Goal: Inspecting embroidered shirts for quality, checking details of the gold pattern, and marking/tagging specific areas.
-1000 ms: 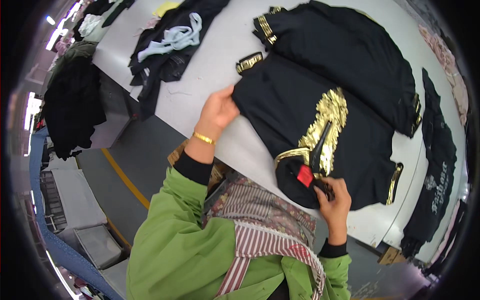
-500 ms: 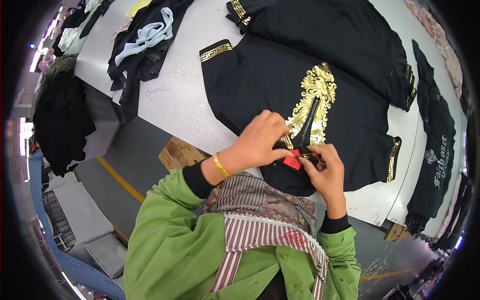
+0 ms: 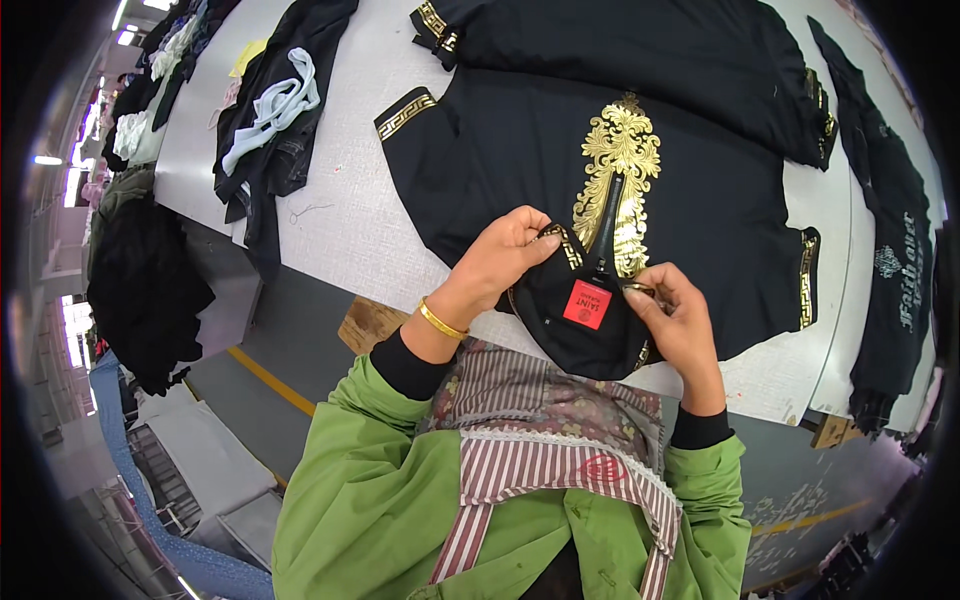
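A black short-sleeved shirt lies spread on the table with its collar end toward me. Gold scrollwork runs down its front around a dark zip placket, and the sleeve cuffs carry gold patterned trim. My left hand pinches the left side of the gold-trimmed collar. On the collar's right side, my right hand grips the edge between thumb and fingers. Between the hands the neck opening is spread, and a red label shows flat inside it.
Another black garment with gold trim lies beyond the shirt. Dark clothes with a pale blue strip are at the table's left. A black printed garment hangs along the right side. Dark cloth drapes off a surface at far left.
My hands have moved apart from close together at the placket, opening the collar. The red label, partly covered before, now shows whole. The view has shifted slightly.
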Motion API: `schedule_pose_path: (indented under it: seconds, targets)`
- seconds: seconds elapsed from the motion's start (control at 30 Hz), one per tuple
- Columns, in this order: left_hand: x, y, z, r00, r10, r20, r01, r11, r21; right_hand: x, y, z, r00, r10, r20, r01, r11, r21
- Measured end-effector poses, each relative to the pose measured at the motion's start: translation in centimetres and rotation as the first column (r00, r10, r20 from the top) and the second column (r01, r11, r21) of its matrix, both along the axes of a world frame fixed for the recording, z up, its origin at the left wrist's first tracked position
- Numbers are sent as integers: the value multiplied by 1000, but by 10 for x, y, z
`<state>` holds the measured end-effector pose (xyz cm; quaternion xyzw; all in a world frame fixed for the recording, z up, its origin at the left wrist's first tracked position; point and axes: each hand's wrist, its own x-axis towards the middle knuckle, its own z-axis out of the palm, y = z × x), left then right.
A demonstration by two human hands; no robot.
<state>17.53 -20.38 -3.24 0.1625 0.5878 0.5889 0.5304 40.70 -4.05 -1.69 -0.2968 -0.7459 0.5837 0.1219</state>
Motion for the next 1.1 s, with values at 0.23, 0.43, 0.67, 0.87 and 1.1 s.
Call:
schedule_pose_path:
  seconds: [0.23, 0.43, 0.67, 0.87, 1.1]
  targets:
    - [1, -2, -7, 999, 38, -12, -38, 999, 17, 7, 15, 5, 991, -124, 39, 128, 875, -467]
    - [1, 0, -12, 998, 59, -9, -59, 998, 30, 5, 17, 9, 974, -214, 71, 220, 832, -509]
    - [11, 6, 0, 849, -32, -527, 11, 999, -43, -6, 14, 7, 962, -256, 96, 271, 838, -473]
    - [27, 28, 12, 310, -61, -949, 248, 969, 19, -10, 19, 3, 968, -236, 89, 252, 903, -347]
    - [7, 42, -1, 514, -277, -812, 380, 922, -73, -20, 14, 22, 982, -156, 104, 70, 821, 566]
